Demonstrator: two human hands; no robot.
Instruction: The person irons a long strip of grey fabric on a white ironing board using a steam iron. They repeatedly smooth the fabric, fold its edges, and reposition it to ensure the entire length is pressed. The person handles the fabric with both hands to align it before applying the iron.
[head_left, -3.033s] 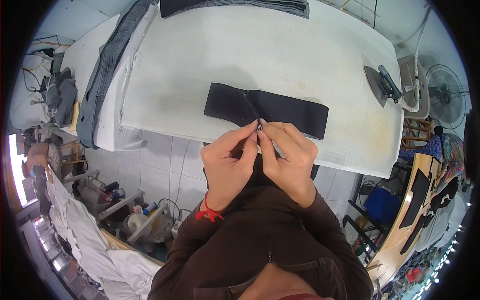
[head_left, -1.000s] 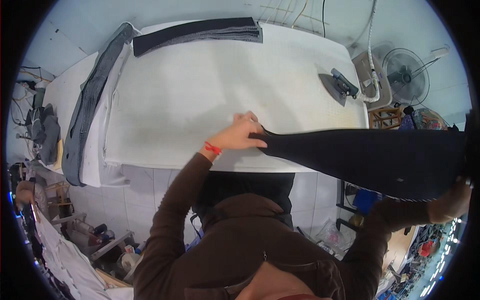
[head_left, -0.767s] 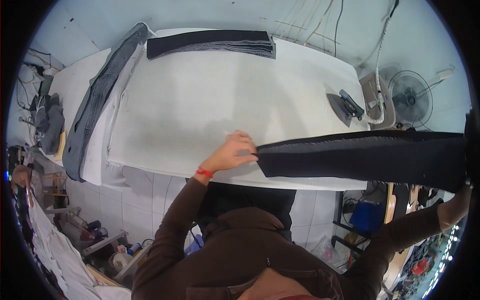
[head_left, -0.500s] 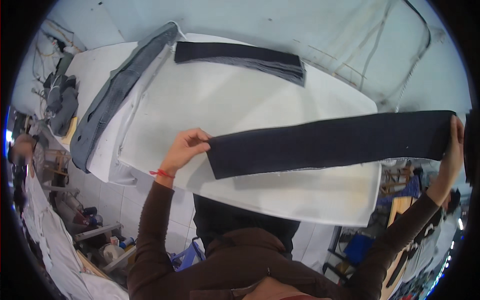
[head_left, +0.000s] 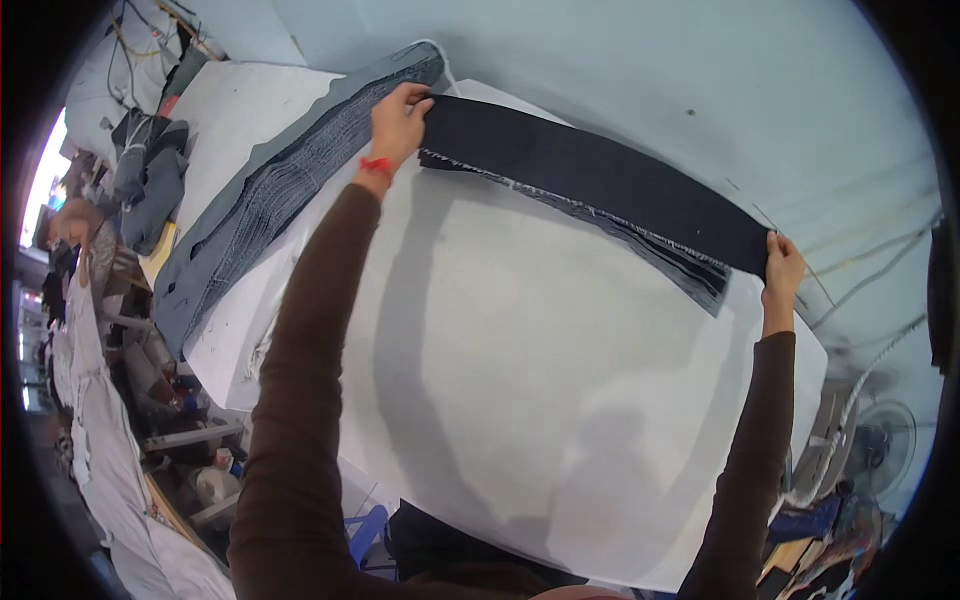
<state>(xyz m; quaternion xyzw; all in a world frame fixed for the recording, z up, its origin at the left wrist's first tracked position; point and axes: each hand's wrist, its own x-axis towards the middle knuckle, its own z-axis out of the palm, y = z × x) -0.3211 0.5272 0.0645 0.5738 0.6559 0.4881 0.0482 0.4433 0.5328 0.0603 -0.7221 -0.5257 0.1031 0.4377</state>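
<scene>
Head view: both arms stretched out over white bench (head_left: 520, 400).
Dark fabric strip (head_left: 590, 180): held taut above far side of bench, over stack of like strips (head_left: 690, 275).
Left hand (head_left: 400, 115): pinching strip's left end.
Right hand (head_left: 782, 270): gripping right end.
Handling: likely light, limp, sags unless held by both ends.
Grey fabric pile (head_left: 270, 200): left of strip.

The white table (head_left: 520, 400) lies bare across its middle and near side, open to a hand; a strip stack (head_left: 680, 255) lines the far edge; grey fabric (head_left: 270, 200) blocks the left
</scene>
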